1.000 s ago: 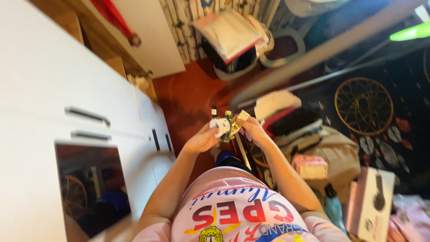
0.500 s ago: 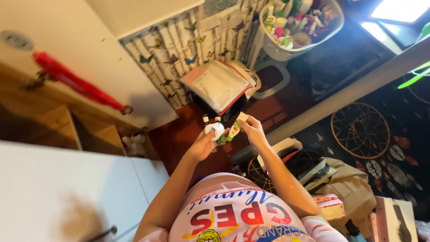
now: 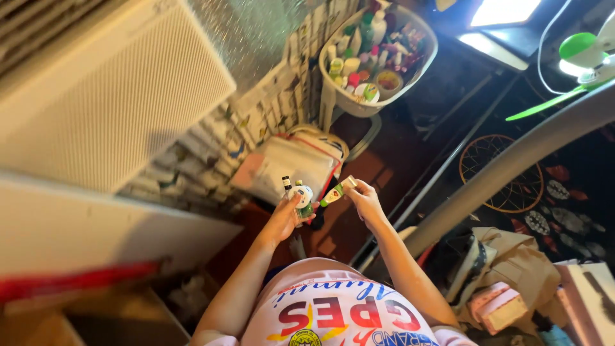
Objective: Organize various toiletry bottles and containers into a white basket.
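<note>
My left hand (image 3: 284,216) is closed around a clutch of small things: a white round container (image 3: 300,194), a small green bottle (image 3: 305,209) and a thin dark-capped bottle (image 3: 287,184). My right hand (image 3: 366,199) pinches a small green and white tube (image 3: 335,191) by its lower end, its pale cap pointing up and to the right. Both hands are held close together in front of my chest, above a red-brown floor.
A white basket (image 3: 343,99) full of bottles and jars stands at the top middle. A white bag with red trim (image 3: 291,165) lies just beyond my hands. A grey bar (image 3: 512,166) crosses the right side. Bags and boxes (image 3: 506,282) pile at lower right. A white ribbed panel (image 3: 109,83) fills the upper left.
The view has swung upward: white drawers have left the frame and the filled basket has come closer. My hands keep the same hold, the tube now slightly apart from the left-hand cluster.
</note>
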